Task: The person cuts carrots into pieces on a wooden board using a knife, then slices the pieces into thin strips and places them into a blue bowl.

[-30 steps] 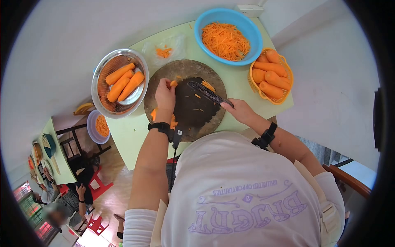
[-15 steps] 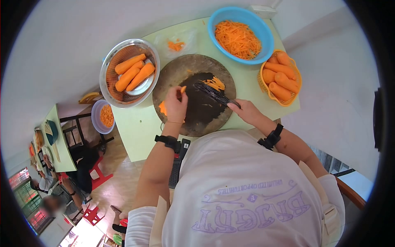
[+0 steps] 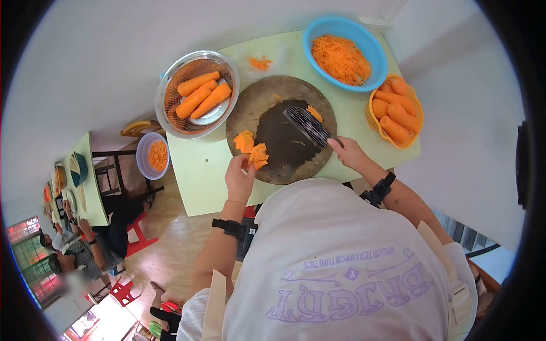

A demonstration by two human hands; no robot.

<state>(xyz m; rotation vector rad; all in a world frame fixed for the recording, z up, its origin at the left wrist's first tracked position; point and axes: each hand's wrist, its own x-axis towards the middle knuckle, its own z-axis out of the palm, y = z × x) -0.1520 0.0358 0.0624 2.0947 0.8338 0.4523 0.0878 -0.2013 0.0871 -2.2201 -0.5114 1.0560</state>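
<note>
My right hand grips the handle of a dark, patterned cleaver, its blade lying low over the round chopping board. Beyond the blade, near the board's right side, is a small heap of cut carrot strips. At the board's lower left edge my left hand has its fingertips pinched at a stack of thin carrot slices. Another pile of carrot slices rests just behind that stack. The board's middle is dark and wet.
A steel bowl with several whole carrots stands left, a blue basin of shredded carrot at back right, and a yellow basket of carrots to the right. Carrot scraps lie on plastic behind. A purple bucket sits lower left; people sit farther off.
My left hand has moved from over the board toward its near left edge, onto the carrot slices. The cleaver has shifted slightly, showing more of its blade. The whole view has moved a little.
</note>
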